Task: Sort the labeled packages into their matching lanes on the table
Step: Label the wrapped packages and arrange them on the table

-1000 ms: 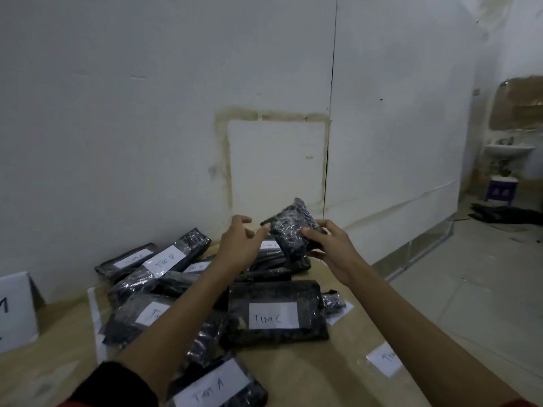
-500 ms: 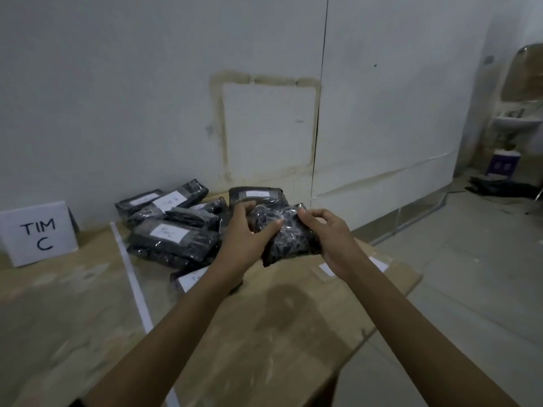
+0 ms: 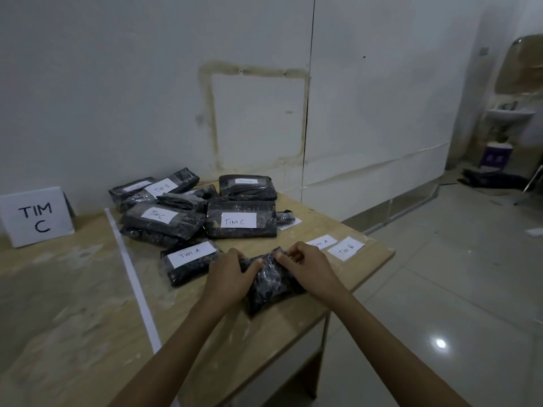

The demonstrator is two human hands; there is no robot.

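Both your left hand and right hand clamp the unlabeled-side package; no label shows, so you risk misreading its lane, likely wrong drop.

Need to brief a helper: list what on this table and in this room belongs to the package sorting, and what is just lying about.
Belongs to the job:
- black plastic-wrapped package held by left hand and right hand
- pile of black labelled packages
- white standing TIM C sign
- white tape lane line
- loose paper labels

Lying about:
- white wall sink
- purple bucket
- dark cloth on the floor
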